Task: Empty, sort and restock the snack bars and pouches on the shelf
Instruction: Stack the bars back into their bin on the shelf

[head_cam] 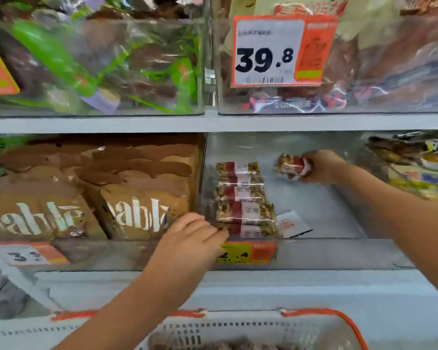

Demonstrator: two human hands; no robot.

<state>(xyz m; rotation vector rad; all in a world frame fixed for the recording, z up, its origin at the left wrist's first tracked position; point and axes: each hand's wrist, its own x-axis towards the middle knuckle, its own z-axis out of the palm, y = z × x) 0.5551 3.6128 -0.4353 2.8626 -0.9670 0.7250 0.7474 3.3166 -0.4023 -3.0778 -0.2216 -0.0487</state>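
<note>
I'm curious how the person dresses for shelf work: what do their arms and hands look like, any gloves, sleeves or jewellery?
Both forearms are bare as far as the picture shows; no sleeve comes into view. The left hand and the right hand wear no gloves, and no watch, ring or bracelet shows. The picture is blurred, so small details could escape.

Five snack bars are counted in the clear bin on the lower shelf: four bars in a row (pixel 243 198) along the bin's left wall, and one bar (pixel 292 166) held toward its back. One small white sachet (pixel 292 223) is seen near the front edge. Two brown pouches (pixel 134 210) are counted in the neighbouring bin. Four price tags are visible, the largest (pixel 281 50) on the upper shelf. One basket (pixel 339 318) is seen.
</note>
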